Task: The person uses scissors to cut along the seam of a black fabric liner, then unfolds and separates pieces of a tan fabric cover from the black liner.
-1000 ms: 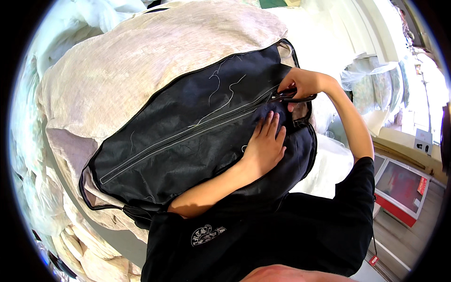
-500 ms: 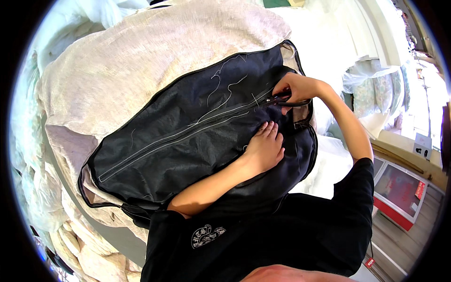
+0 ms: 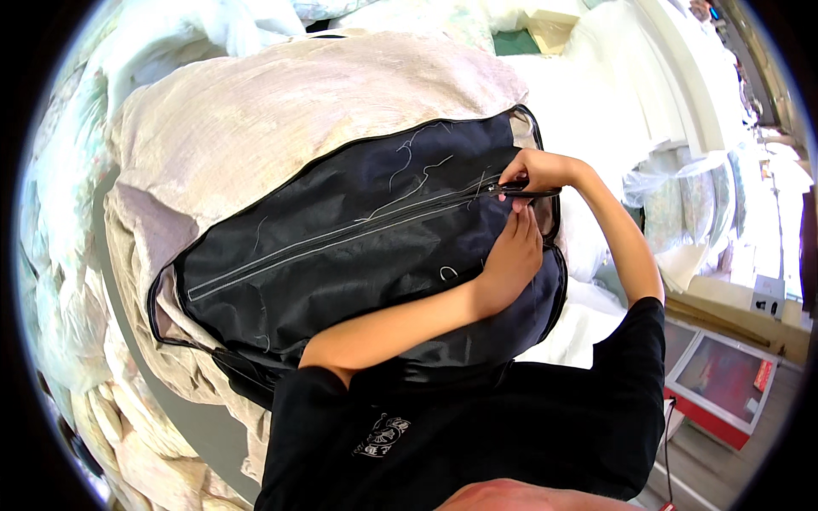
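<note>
A black fabric panel [image 3: 341, 264] with a long zipper [image 3: 341, 234] lies across a large beige textured cover [image 3: 298, 94]. The zipper slants up from lower left to right, edged by pale stitching. At its right end my right hand [image 3: 538, 173] is closed, pinching the zipper by its slider. My left hand [image 3: 509, 262] rests on the black panel just below, fingers stretched out and reaching up close to the right hand. Loose white threads [image 3: 405, 192] trail over the fabric. A small ring [image 3: 448, 273] shows left of my left hand.
White bulky material [image 3: 588, 111] spreads behind and to the right. Plastic-wrapped bundles [image 3: 682, 187] stand at the right. Below them is a red-based cabinet with a glass-like panel [image 3: 720, 379]. Crumpled pale fabric [image 3: 128, 417] is piled at the left, beside a grey surface edge [image 3: 204, 439].
My left hand has slid up and right along the panel, toward the zipper's end. My right hand stays at the zipper. The view has shifted slightly.
</note>
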`<action>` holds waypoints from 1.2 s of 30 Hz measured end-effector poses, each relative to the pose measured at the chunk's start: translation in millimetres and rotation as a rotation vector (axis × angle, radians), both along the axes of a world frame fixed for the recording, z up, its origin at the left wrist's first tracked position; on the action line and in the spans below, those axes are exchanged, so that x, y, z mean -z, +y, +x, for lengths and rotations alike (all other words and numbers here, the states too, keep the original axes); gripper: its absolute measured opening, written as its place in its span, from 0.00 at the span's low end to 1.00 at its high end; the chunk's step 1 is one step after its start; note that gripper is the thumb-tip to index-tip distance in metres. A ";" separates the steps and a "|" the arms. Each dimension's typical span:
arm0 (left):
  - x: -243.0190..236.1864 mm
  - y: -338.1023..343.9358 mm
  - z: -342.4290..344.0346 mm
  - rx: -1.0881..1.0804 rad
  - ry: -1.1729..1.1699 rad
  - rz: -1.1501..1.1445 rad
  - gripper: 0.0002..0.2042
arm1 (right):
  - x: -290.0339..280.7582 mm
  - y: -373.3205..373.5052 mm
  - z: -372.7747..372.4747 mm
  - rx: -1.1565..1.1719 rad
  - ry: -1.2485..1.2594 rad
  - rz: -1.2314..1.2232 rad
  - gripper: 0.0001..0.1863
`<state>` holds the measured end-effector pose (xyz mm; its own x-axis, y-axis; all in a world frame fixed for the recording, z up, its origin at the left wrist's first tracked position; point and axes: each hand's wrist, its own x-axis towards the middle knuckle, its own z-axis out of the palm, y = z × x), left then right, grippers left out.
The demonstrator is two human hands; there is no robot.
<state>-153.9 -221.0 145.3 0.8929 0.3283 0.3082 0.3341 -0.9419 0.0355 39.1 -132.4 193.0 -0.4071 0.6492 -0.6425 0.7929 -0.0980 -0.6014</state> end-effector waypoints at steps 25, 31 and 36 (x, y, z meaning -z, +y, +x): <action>55.3 44.9 76.4 -0.544 -0.250 0.169 0.15 | -40.1 -5.3 1.6 0.139 0.182 -0.237 0.18; 97.1 61.9 106.7 -0.191 -0.506 -0.134 0.06 | -22.1 -7.2 7.6 0.080 0.050 -0.119 0.20; 148.3 45.2 139.3 -0.140 -0.555 -0.258 0.06 | 2.9 2.3 2.8 0.078 0.103 -0.060 0.19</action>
